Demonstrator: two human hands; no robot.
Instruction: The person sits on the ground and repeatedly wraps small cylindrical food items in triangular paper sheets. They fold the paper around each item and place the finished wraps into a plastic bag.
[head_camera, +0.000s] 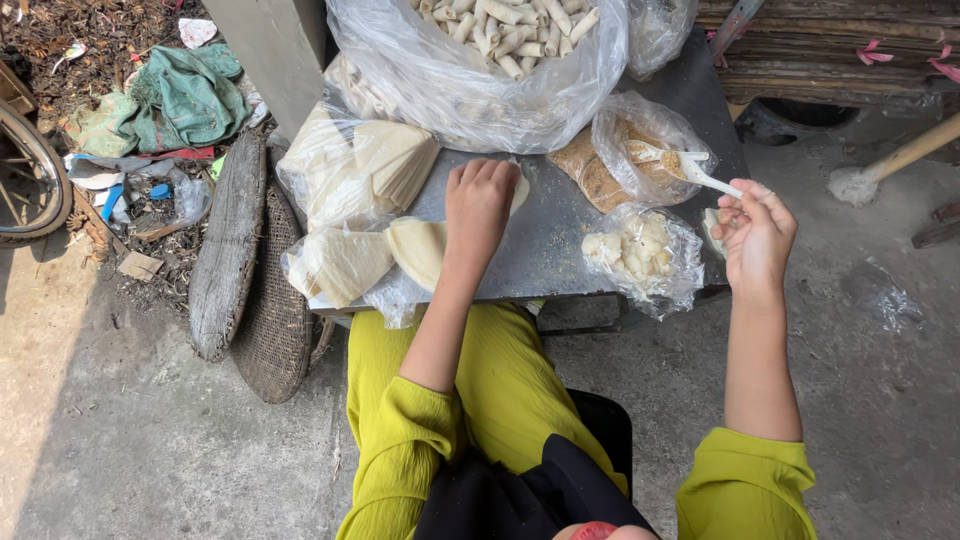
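Note:
My left hand (479, 201) rests palm down on a pale round wrapper sheet (519, 190) lying on the grey table (545, 240), fingers curled over it. My right hand (755, 232) holds a white plastic spoon (703, 176) by its handle; the spoon's bowl carries brown filling just above an open plastic bag of brown filling (625, 155). A small white piece (712, 228) sits against my right palm. More folded wrappers (418, 248) lie by my left wrist.
A big clear bag of finished pale rolls (500, 50) stands at the table's back. Bags of wrapper sheets (365, 165) sit left, a bag of white chunks (640, 255) right. Woven trays (250, 290) lean left; a broom handle (905, 155) lies right.

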